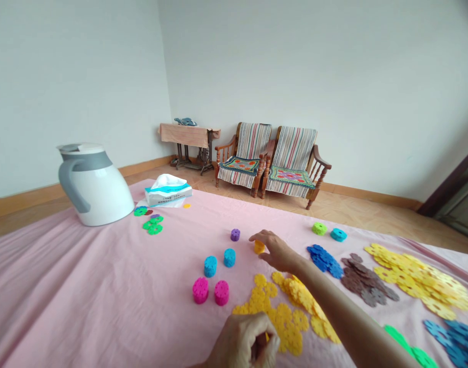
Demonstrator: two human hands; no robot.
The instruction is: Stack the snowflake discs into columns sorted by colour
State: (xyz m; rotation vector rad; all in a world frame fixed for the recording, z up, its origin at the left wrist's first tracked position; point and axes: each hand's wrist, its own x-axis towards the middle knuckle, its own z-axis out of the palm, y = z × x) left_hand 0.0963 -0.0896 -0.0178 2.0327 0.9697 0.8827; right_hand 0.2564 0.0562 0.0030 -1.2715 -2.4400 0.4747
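Note:
My right hand (275, 249) reaches out over the pink cloth, with fingers and thumb around a short stack of yellow flower-shaped discs (259, 247). Nearer to me, my left hand (243, 340) is curled closed beside a loose pile of yellow flower discs (289, 322). A bit of yellow shows in the gap of its fingers; whether it is held I cannot tell. Left of my right hand stand a purple stack (235, 235), two blue stacks (210, 266) and two pink stacks (200, 290), all of the same kind of disc.
Dark blue (325, 260), brown (366, 280) and more yellow discs (421, 278) lie in piles at right. Lime (319, 228) and teal stacks (338, 234) stand behind them. A white jug (99, 189), tissue pack (168, 191) and green discs (153, 225) are at left. Two chairs (291, 158) stand beyond.

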